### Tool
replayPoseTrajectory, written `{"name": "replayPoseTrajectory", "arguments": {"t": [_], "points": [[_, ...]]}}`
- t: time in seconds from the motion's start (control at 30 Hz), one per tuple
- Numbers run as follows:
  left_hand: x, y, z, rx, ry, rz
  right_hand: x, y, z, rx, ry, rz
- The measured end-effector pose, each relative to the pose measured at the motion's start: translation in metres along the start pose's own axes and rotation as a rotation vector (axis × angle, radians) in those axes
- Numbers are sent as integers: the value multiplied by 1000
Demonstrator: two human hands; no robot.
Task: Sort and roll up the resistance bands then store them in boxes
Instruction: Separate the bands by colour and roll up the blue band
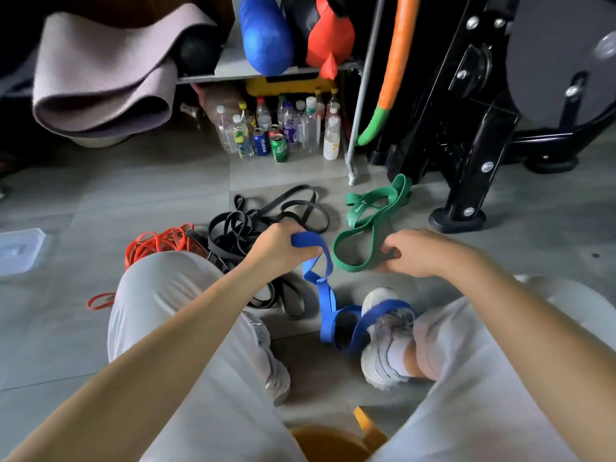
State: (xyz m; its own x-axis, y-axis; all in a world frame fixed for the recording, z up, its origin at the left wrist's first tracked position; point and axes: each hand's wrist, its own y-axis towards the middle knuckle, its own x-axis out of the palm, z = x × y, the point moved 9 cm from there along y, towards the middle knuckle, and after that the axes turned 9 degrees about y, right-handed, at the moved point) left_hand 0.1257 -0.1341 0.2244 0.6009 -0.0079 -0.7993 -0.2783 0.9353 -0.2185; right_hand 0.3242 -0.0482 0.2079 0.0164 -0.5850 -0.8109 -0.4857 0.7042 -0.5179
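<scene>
My left hand (278,250) grips the top end of a blue resistance band (325,295). The band hangs down twisted, and its lower loops drape over my right shoe (386,341). My right hand (411,253) hovers with curled fingers at the near end of a green band (363,221) that lies looped on the floor; whether it holds the band is unclear. A tangle of thin black bands (260,225) lies behind my left hand. Red bands (156,243) sit left of the black ones, partly hidden by my left knee.
A clear plastic box lid (20,248) lies at the far left. Bottles and cans (283,131) stand under a shelf ahead. A black machine frame (466,161) stands at the right, its foot close to the green band. An orange stool (336,441) is under me.
</scene>
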Motion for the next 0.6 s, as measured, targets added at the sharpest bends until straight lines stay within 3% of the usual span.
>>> {"name": "replayPoseTrajectory", "arguments": {"t": [0.23, 0.37, 0.53, 0.6], "points": [[1, 25, -22, -36, 75, -71, 77, 53, 52, 150, -47, -235], [8, 46, -35, -68, 92, -97, 137, 73, 87, 197, -17, -238], [21, 49, -36, -48, 193, -127, 201, 85, 113, 312, 234, -268], [21, 52, -33, -28, 210, -134, 213, 94, 120, 281, 152, -306]]}}
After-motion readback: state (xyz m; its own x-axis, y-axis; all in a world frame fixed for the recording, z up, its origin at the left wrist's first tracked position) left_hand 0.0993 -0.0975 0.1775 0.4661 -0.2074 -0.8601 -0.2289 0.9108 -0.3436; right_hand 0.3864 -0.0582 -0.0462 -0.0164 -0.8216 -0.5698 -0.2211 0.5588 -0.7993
